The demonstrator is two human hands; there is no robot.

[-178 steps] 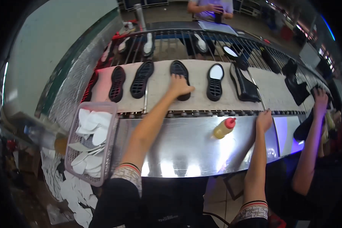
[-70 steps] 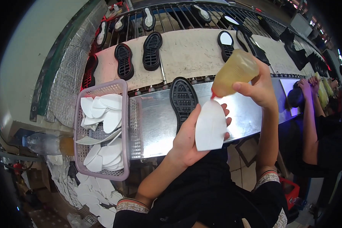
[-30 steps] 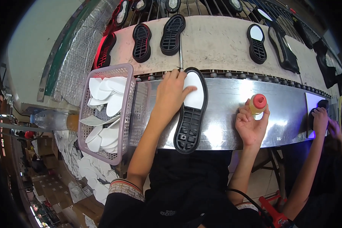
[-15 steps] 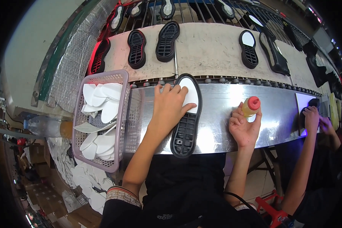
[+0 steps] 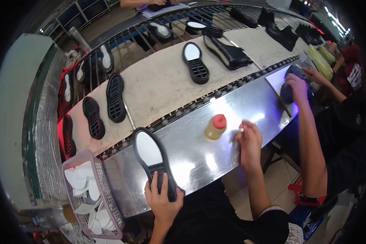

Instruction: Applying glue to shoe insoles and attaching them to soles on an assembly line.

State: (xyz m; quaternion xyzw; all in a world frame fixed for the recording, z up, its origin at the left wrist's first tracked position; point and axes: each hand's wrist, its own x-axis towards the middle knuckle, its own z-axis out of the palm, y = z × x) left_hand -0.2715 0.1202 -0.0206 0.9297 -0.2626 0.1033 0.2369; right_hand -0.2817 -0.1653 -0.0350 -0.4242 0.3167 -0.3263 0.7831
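Note:
My left hand (image 5: 163, 200) grips the heel end of a black shoe sole (image 5: 169, 166), its fingers over the ribbed part and its thumb along the side edge. A white oval pad (image 5: 148, 147) lies inside the sole's front half. The sole rests at a slant on the metal table, its toe reaching the roller edge. A squeeze bottle (image 5: 216, 127) with yellowish contents and a red cap stands on the table. To the bottle's right, apart from it, is my right hand (image 5: 251, 146); its fingers are loosely curled and slightly blurred, with nothing plainly held.
A pale purple basket (image 5: 103, 189) of white pads stands left of the sole. Beyond the metal table (image 5: 195, 156), a pale belt (image 5: 154, 79) carries several soles and a black shoe (image 5: 227, 52). At right, a co-worker's hands (image 5: 297, 87) handle a dark shoe.
The view has swung to the right. My left hand has shifted from the white pad to the sole's heel end. My right hand has let go of the squeeze bottle, which now stands on the table.

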